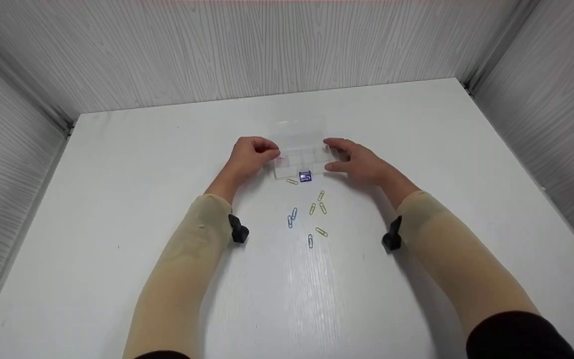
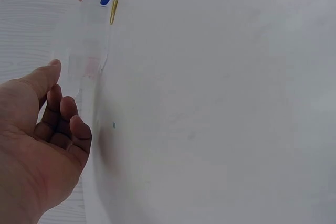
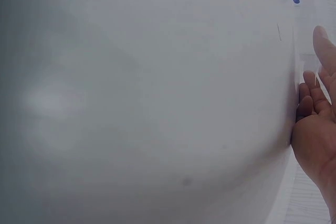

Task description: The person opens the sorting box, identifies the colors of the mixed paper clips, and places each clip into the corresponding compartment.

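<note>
A clear plastic compartment box (image 1: 287, 172) lies on the table with its transparent lid (image 1: 298, 130) raised at the back. A blue clasp (image 1: 305, 176) sits at its front edge, and something pinkish (image 1: 282, 160) shows in a left compartment. My left hand (image 1: 252, 155) pinches the box's left end between thumb and fingers; in the left wrist view its other fingers (image 2: 68, 109) are curled. Around the right end, my right hand (image 1: 361, 162) holds the box, thumb toward the front and fingers toward the back. A yellow paper clip (image 1: 292, 181) lies just before the box.
Nearer me on the white table (image 1: 287, 309) lie several loose paper clips, such as a yellow paper clip (image 1: 321, 232) and a blue paper clip (image 1: 310, 241). Wood-grain panels (image 1: 267, 50) stand behind the table and at both sides.
</note>
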### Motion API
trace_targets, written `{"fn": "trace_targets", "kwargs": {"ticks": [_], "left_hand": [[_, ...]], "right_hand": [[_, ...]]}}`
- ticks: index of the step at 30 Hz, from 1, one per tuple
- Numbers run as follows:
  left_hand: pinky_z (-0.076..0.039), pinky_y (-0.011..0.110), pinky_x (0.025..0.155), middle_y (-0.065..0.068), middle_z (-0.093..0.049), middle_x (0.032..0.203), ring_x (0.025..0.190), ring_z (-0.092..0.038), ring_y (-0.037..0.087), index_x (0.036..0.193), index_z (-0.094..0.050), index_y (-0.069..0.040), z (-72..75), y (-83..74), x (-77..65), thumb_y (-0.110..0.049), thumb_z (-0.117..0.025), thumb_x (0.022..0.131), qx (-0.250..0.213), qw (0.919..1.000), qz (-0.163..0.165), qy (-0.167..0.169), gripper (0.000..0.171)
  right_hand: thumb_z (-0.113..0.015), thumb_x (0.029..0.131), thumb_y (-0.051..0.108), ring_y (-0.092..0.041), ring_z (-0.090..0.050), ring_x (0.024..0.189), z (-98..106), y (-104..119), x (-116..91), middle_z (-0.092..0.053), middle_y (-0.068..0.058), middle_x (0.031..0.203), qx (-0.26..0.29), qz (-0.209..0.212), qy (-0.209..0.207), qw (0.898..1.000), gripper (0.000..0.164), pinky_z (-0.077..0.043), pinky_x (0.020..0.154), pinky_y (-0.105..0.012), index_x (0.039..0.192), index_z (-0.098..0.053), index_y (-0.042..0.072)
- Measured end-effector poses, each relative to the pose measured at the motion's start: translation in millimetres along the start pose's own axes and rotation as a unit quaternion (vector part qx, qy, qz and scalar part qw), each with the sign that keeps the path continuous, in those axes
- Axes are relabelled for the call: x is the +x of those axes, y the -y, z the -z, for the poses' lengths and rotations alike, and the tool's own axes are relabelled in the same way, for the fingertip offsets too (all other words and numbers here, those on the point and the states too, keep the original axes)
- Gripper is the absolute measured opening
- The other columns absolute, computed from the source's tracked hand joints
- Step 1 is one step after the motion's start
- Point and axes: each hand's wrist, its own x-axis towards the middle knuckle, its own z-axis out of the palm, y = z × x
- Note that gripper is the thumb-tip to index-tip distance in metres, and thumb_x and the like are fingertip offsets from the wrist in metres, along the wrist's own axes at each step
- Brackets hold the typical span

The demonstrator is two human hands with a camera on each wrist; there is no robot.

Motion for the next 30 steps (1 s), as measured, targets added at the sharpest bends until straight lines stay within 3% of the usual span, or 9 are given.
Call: {"fn": "trace_targets", "kwargs": {"ticks": [6, 13, 23, 30], "left_hand": [[-0.048, 0.031, 0.084, 0.004, -0.069, 0.111, 0.099, -0.056, 0.021, 0.117, -0.078, -0.012, 5.1, -3.5, -10.6, -0.024, -0.074, 0.103, 0.004, 1.0000, -0.003, 0.003, 0.019], [-0.047, 0.031, 0.079, 0.004, -0.069, 0.108, 0.095, -0.055, 0.021, 0.117, -0.079, -0.011, 9.0, -9.8, -30.3, -0.025, -0.077, 0.100, -0.017, 0.9990, -0.035, 0.020, 0.022], [-0.044, 0.030, 0.074, 0.004, -0.069, 0.103, 0.093, -0.055, 0.021, 0.118, -0.079, -0.010, -0.1, -16.9, -54.3, -0.025, -0.078, 0.099, -0.010, 0.9961, -0.060, 0.064, 0.024], [-0.042, 0.030, 0.074, 0.005, -0.066, 0.096, 0.091, -0.054, 0.020, 0.115, -0.080, -0.010, -9.2, -15.3, -62.8, -0.025, -0.079, 0.098, -0.008, 0.9932, -0.068, 0.094, 0.023]], "right_hand": [[-0.077, 0.099, 0.038, -0.020, -0.033, 0.155, -1, 0, 0, -0.039, 0.002, 0.167, 0.001, -0.003, 0.002, 1.000, 0.072, -0.024, 0.126, -0.043, 0.163, -0.042, 0.032], [-0.077, 0.098, 0.040, -0.020, -0.033, 0.155, 0, 0, 0, -0.039, 0.002, 0.167, -0.002, -0.003, 0.002, 1.000, 0.074, -0.024, 0.126, -0.043, 0.163, -0.042, 0.031], [-0.078, 0.099, 0.038, -0.019, -0.031, 0.156, 1, -2, 2, -0.038, 0.003, 0.167, 0.006, -0.007, 0.004, 1.000, 0.074, -0.023, 0.126, -0.043, 0.163, -0.041, 0.031], [-0.078, 0.098, 0.041, -0.020, -0.032, 0.156, 2, -3, 1, -0.038, 0.004, 0.168, 0.006, -0.017, 0.003, 1.000, 0.075, -0.024, 0.126, -0.045, 0.163, -0.041, 0.033]]}}
